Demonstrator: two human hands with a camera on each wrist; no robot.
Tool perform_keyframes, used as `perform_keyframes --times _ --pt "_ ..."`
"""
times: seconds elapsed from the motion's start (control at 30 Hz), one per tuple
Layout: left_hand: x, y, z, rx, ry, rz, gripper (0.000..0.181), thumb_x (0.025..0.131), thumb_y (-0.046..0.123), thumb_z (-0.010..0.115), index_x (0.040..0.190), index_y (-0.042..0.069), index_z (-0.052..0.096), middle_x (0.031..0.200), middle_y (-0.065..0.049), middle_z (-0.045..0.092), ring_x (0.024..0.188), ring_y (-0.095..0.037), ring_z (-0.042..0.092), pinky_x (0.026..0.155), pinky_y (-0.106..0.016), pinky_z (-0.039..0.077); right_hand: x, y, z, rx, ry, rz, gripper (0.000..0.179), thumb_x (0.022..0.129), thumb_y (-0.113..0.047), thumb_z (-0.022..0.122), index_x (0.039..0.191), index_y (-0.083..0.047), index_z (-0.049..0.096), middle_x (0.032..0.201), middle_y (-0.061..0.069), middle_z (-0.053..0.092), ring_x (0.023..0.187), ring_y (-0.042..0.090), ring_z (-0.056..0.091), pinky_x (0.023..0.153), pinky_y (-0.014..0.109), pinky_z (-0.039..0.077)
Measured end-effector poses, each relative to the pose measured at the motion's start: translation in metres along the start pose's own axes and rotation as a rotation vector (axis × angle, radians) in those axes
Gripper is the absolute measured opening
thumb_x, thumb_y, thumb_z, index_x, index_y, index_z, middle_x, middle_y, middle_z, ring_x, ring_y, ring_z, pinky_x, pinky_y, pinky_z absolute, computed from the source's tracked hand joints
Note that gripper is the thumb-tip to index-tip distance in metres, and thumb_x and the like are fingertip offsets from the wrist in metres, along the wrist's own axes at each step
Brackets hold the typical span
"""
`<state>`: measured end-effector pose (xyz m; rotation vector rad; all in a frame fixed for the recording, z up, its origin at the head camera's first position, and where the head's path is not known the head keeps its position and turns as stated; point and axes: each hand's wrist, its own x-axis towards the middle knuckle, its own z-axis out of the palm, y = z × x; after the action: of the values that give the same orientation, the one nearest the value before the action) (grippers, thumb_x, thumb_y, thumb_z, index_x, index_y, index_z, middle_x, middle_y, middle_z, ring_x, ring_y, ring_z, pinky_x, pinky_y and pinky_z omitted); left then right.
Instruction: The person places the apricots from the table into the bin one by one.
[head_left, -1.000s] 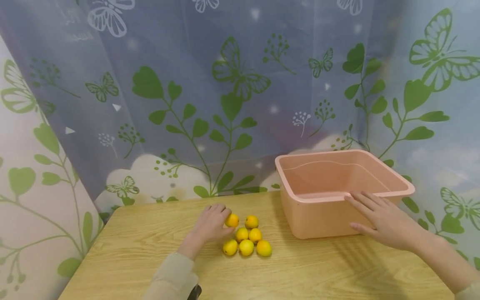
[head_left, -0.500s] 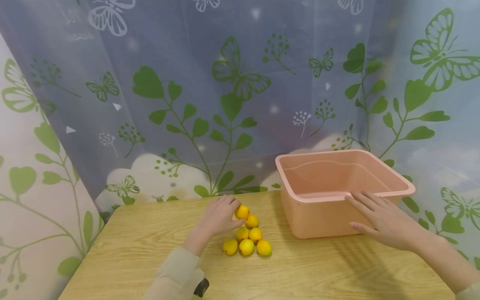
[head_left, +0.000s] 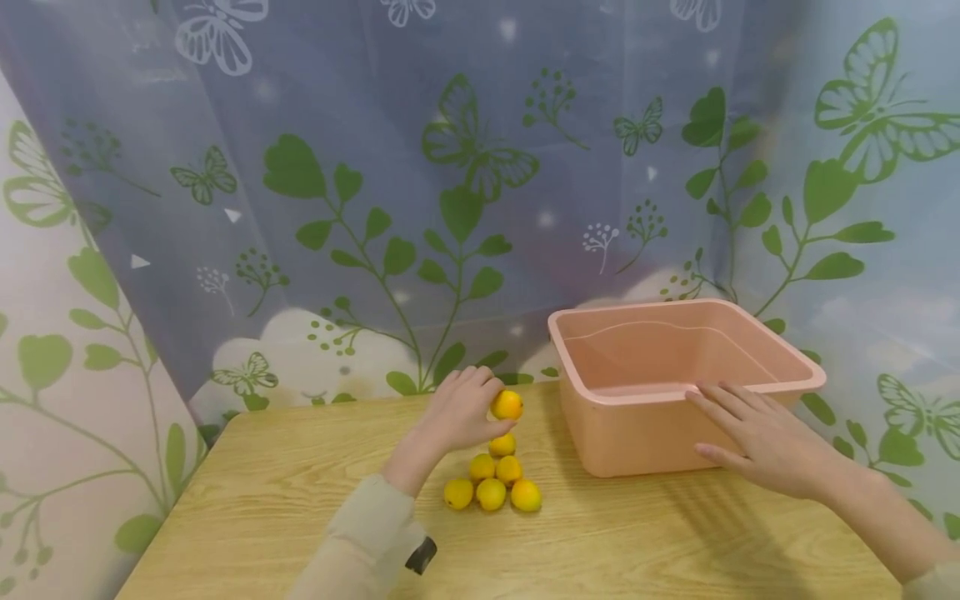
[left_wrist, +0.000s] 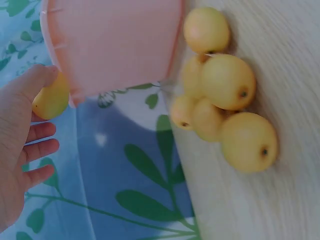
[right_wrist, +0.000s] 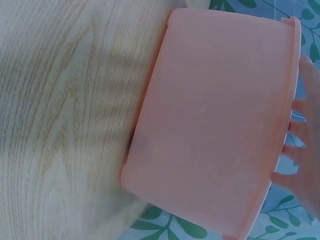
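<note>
My left hand (head_left: pixel 461 410) pinches a small round yellow-orange fruit (head_left: pixel 507 406) between thumb and fingers, raised above the table. In the left wrist view this fruit (left_wrist: pixel 51 97) sits at the thumb, while the other fingers extend below it. Several similar yellow fruits (head_left: pixel 491 494) lie close together on the table below that hand. A pink plastic basin (head_left: pixel 652 437) stands to their right. My right hand (head_left: pixel 783 450), fingers extended, is at the basin's near rim; the right wrist view shows those fingers (right_wrist: pixel 283 180) along the rim's edge.
The wooden table (head_left: pixel 300 483) has its back edge against a blue curtain (head_left: pixel 360 108) printed with leaves and butterflies. Curtain panels also hang at the left and right. A black object (head_left: pixel 422 555) shows by the left sleeve.
The left hand has lifted the fruit from the left of the group and carried it up and to the right, toward the basin. The right hand stays at the rim.
</note>
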<state>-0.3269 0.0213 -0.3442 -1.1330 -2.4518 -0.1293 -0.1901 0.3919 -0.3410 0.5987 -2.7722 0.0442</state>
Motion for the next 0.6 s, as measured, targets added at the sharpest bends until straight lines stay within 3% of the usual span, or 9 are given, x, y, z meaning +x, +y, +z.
perform_keyframes --times 0.3,0.6 --pt "0.020 0.016 -0.016 0.041 0.017 0.050 0.040 0.080 0.048 0.064 0.099 0.012 0.064 0.095 0.001 0.056 0.084 -0.016 0.051 0.071 -0.030 0.041 0.001 -0.002 -0.001 0.006 -0.014 0.016 0.068 0.090 -0.043 0.055 0.143 -0.006 0.034 0.142 0.023 0.034 0.127 0.045 0.030 0.100 0.055 0.024" --pt "0.040 0.029 -0.029 0.066 0.009 0.060 0.037 0.081 0.049 0.063 0.095 0.014 0.063 0.094 0.002 0.055 0.085 -0.017 0.050 0.073 -0.031 0.041 0.002 -0.001 0.000 -0.004 -0.001 0.002 0.067 0.090 -0.043 0.055 0.142 -0.006 0.035 0.141 0.022 0.036 0.126 0.045 0.031 0.098 0.056 0.026"
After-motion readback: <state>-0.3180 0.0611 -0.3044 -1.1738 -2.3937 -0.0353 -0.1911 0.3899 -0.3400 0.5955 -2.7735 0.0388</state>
